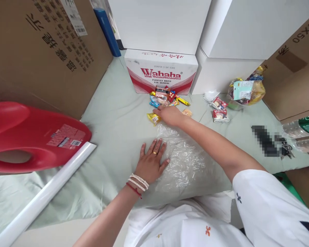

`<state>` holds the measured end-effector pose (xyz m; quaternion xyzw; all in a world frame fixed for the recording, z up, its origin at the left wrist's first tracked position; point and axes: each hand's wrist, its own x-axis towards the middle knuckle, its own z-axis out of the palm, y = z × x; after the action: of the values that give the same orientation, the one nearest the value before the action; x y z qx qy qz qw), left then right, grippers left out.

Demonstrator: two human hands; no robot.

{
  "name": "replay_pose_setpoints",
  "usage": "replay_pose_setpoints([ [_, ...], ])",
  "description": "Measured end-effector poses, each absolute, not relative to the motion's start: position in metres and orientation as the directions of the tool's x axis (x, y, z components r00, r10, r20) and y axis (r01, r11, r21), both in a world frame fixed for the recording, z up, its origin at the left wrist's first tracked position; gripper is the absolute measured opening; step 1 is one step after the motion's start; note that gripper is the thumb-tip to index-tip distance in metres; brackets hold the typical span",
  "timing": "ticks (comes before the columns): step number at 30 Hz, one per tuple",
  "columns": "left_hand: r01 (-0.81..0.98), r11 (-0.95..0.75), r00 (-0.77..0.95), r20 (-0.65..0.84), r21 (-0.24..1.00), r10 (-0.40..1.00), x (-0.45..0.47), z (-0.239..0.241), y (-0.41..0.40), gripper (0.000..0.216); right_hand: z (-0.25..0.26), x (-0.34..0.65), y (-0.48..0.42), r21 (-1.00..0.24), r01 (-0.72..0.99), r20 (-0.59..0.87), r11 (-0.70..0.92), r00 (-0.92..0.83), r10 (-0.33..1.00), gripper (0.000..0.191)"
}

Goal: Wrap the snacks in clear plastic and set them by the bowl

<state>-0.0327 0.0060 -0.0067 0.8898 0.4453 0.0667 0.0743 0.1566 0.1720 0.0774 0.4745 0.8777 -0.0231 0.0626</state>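
One crinkled clear film (pixel 186 163) before boxy carton (pixel 162 77)
Left hand (pixel 149 164) spread flat; right hand (pixel 172 115) at glossy packets (pixel 162 93) nearer carton, grip unclear.

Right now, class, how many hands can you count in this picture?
2. The left hand lies palm down at the left edge of the clear plastic; the right hand is at the snack pile, by a yellow packet. No other hand shows.

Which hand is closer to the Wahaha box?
The right hand: it is at the wrapped snacks just in front of the Wahaha box. The left hand lies spread on the cloth, farther from the box.
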Motion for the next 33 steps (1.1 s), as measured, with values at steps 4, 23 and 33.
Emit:
replay_pose_setpoints([
  [4,0.781,-0.585,0.59,0.051,0.22,0.806,-0.031,-0.006,0.005,0.069,0.111,0.187,0.135,-0.015,0.906,-0.021,0.424,-0.424,0.905,0.052],
  [23,0.74,-0.606,0.545,0.266,0.294,0.795,-0.052,0.006,-0.008,0.06,0.078,0.251,-0.04,-0.403,0.897,-0.116,0.183,-0.248,0.962,0.055],
  [33,0.467,-0.664,0.766,0.109,0.584,0.634,-0.084,0.005,-0.036,0.023,0.011,0.302,-0.145,-0.638,0.727,0.084,0.256,-0.264,0.961,0.026],
])
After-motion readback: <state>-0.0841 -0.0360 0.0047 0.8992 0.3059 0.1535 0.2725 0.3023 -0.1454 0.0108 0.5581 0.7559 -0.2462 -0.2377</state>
